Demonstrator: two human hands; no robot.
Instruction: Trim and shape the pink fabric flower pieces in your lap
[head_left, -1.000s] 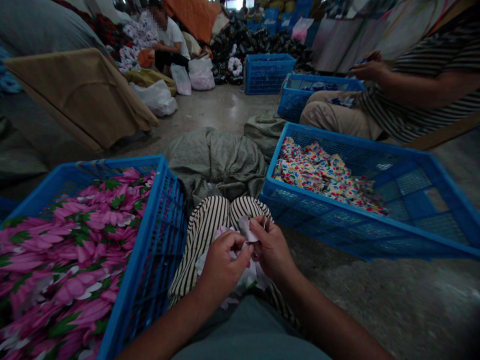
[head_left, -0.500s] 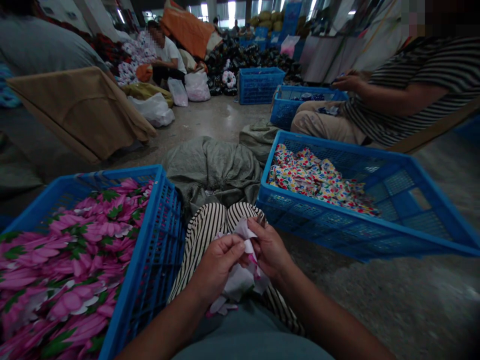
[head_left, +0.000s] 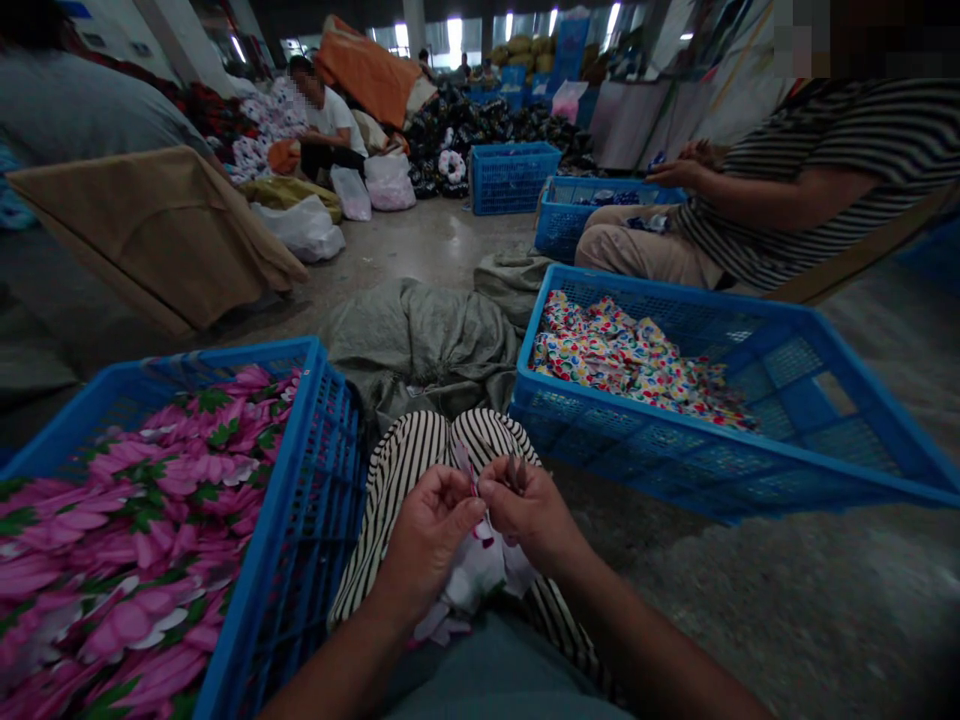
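Over my lap, my left hand (head_left: 442, 515) pinches a white-and-pink fabric piece (head_left: 484, 530) between thumb and fingers. My right hand (head_left: 529, 505) meets it and grips the same piece from the other side. A small dark metal tool (head_left: 517, 473), perhaps thread snips, pokes up from the right fingers; its lower part is hidden in the hand. More white fabric pieces with pink edges (head_left: 472, 575) lie on my black-and-white striped trousers (head_left: 409, 450) below the hands.
At my left stands a blue crate (head_left: 292, 450) of pink petal-shaped pieces (head_left: 142, 530). On the right another blue crate (head_left: 675, 400) holds colourful printed pieces (head_left: 622, 350). Grey-green sacks (head_left: 420, 335) lie ahead. A co-worker in a striped shirt (head_left: 810, 190) sits beyond the right crate.
My hands have come closer together, and my right hand has turned inward and moved slightly down. The white cloth that stood up between them is now lower and narrower in view.
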